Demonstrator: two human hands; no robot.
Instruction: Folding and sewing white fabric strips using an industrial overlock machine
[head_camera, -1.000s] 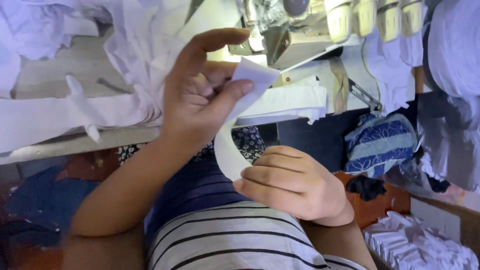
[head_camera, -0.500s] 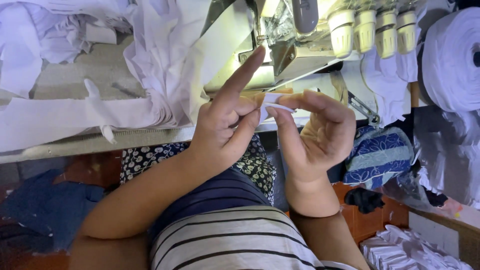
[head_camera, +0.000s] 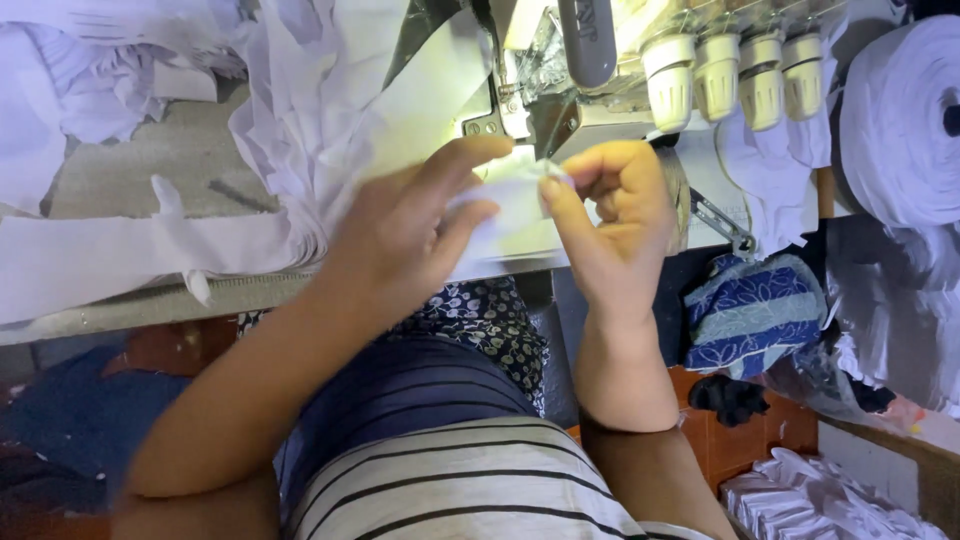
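Note:
My left hand (head_camera: 405, 235) and my right hand (head_camera: 610, 215) both hold a small white fabric strip (head_camera: 510, 195) just in front of the sewing machine (head_camera: 570, 70). The left fingers lie flat under and over the strip's left part. My right thumb and forefinger pinch its right end close to the machine's presser area. The strip lies over the lit machine bed (head_camera: 520, 245).
White cloth pieces (head_camera: 300, 110) are heaped on the table (head_camera: 120, 180) to the left. Several thread cones (head_camera: 735, 65) stand at the machine's top right. A large white fabric roll (head_camera: 900, 120) hangs at right, a blue patterned cloth (head_camera: 750, 315) below it.
Both hands rose from my lap to the machine bed, carrying the white strip forward. The strip, earlier hanging bent between the hands, now lies flatter under the needle area.

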